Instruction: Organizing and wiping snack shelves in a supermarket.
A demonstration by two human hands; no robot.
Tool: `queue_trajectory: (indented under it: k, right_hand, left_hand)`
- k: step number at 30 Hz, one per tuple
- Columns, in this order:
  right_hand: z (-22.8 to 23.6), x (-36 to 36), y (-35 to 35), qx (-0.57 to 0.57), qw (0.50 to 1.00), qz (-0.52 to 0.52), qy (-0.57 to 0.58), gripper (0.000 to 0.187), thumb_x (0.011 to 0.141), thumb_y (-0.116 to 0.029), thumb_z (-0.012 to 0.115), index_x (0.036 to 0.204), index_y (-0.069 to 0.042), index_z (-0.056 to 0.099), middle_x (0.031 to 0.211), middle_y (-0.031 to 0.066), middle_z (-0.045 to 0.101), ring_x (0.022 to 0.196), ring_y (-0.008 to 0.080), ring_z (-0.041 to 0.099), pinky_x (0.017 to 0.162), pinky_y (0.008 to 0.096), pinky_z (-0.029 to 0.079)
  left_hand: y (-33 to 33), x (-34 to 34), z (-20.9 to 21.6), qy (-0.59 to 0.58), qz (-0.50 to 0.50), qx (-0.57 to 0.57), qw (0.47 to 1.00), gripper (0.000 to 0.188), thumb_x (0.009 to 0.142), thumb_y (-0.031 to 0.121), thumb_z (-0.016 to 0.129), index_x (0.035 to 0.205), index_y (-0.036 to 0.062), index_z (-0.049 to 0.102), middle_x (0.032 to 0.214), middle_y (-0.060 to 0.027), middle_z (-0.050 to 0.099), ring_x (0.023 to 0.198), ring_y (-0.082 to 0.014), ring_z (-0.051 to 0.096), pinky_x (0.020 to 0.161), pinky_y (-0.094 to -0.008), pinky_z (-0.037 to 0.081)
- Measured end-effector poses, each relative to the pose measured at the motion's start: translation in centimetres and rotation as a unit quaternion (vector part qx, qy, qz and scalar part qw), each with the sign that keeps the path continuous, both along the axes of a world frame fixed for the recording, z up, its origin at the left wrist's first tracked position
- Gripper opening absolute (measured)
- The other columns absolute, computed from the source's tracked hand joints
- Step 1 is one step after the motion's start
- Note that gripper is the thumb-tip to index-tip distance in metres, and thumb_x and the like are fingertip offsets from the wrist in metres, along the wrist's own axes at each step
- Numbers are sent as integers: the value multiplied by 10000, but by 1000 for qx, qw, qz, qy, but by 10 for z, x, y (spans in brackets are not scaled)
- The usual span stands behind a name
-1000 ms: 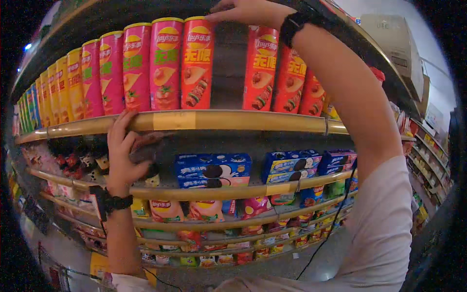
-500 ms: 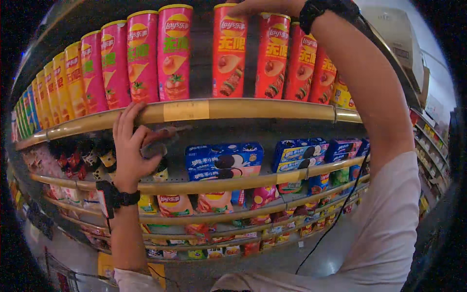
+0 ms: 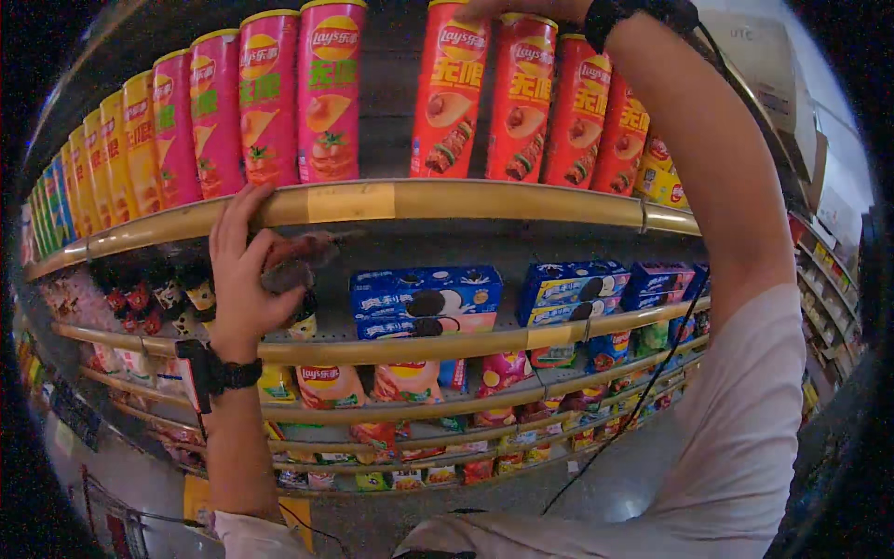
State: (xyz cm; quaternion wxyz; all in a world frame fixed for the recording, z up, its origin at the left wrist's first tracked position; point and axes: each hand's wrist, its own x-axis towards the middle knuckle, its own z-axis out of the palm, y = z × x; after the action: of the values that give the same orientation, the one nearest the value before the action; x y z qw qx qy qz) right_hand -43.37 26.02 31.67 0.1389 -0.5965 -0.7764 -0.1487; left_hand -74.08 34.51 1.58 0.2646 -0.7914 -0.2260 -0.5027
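Observation:
At the top edge, my right hand (image 3: 521, 9) reaches over the row of red chip canisters. Its fingers close on the yellow-rimmed top of the leftmost red chip canister (image 3: 449, 102), partly cut off by the frame. That canister leans slightly right, its base on the shelf, close to another red canister (image 3: 523, 107). A gap separates it from the pink chip canister (image 3: 329, 102) on its left. My left hand (image 3: 247, 289) has its fingers stretched up to the shelf's gold front rail (image 3: 447, 202), thumb apart. Something dark and reddish beside the thumb is too blurred to name.
Yellow canisters (image 3: 140, 140) continue the row to the left. Below are blue cookie boxes (image 3: 424, 293) and chip bags (image 3: 331, 387) on lower railed shelves. A black cable (image 3: 633, 429) hangs beside my right arm. Cartons (image 3: 764, 84) sit at upper right; a cart (image 3: 112, 512) stands lower left.
The leftmost red canister has shifted right and tilted, nearing its neighbour and widening the gap to the pink ones. My right hand moved right with it; my left hand stays at the rail.

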Motion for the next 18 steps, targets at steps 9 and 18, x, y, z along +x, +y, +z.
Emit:
queue_trajectory:
  k: [9, 18]
  right_hand:
    - [5, 12, 9, -14, 999, 29, 24, 503, 847, -366, 708, 1212, -23, 667, 1091, 126, 678, 1022, 260, 601, 903, 393, 447]
    - [0, 14, 3, -6, 998, 51, 27, 527, 860, -375, 688, 1236, -8, 649, 1104, 137, 677, 1003, 256, 621, 898, 377, 474]
  left_hand:
    - [-5, 12, 1, -42, 6, 5, 999, 326, 510, 148, 729, 769, 54, 555, 1417, -168, 470, 1344, -399, 400, 1088, -519, 301]
    - [-2, 12, -2, -17, 24, 5, 1000, 546, 512, 186, 746, 1016, 74, 570, 1427, -210, 458, 1336, -437, 401, 1106, -534, 289]
